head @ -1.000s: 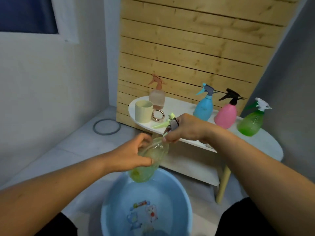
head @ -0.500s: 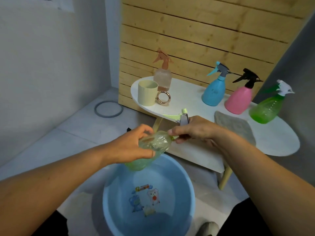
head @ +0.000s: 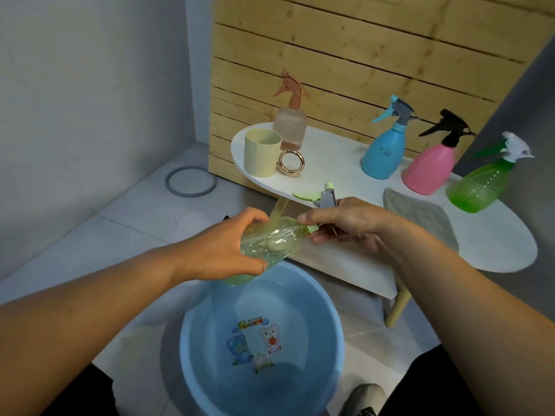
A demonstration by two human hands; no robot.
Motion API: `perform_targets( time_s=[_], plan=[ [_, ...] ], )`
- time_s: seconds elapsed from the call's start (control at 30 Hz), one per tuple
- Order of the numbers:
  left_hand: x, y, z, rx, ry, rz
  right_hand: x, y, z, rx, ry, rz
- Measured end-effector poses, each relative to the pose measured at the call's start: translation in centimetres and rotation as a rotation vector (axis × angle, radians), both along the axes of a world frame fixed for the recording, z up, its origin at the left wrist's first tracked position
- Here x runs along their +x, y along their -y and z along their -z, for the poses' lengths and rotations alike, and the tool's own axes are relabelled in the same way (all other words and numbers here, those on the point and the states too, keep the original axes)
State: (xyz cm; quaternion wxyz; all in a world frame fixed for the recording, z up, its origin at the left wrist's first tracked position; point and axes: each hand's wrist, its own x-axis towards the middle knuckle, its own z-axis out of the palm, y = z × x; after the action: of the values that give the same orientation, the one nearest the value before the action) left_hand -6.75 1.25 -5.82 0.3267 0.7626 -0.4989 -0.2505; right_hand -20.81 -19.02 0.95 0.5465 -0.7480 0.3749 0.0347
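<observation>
Bottle (head: 270, 244), pale green and see-through, lies tilted above the basin (head: 300, 304). Its body sits in the curled left hand (head: 222, 250); the right hand (head: 351, 223) pinches the spray head (head: 326, 198) at its collar. The step looks like twisting that head at the neck, off or on I cannot tell. Next, the left must hold firm while the right turns. Behind, the table (head: 330, 157) carries a cup (head: 262, 153), peach sprayer (head: 289, 127), blue sprayer (head: 383, 154), pink sprayer (head: 429, 169), cloth (head: 420, 217) and green sprayer (head: 480, 187). Only the table edge, near the head, crowds the turn.
</observation>
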Motion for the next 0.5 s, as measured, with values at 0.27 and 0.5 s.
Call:
perform_targets(
  time_s=[0.27,0.5],
  plan=[
    [-0.4,0.1,0.7,-0.043,0.188,-0.086,0.4,0.1,0.2,0.0,0.074,-0.037],
    [1.1,-0.5,-1.2,0.021,-0.205,-0.014,-0.4,1.4,-0.5,-0.097,0.151,-0.162]
  ],
)
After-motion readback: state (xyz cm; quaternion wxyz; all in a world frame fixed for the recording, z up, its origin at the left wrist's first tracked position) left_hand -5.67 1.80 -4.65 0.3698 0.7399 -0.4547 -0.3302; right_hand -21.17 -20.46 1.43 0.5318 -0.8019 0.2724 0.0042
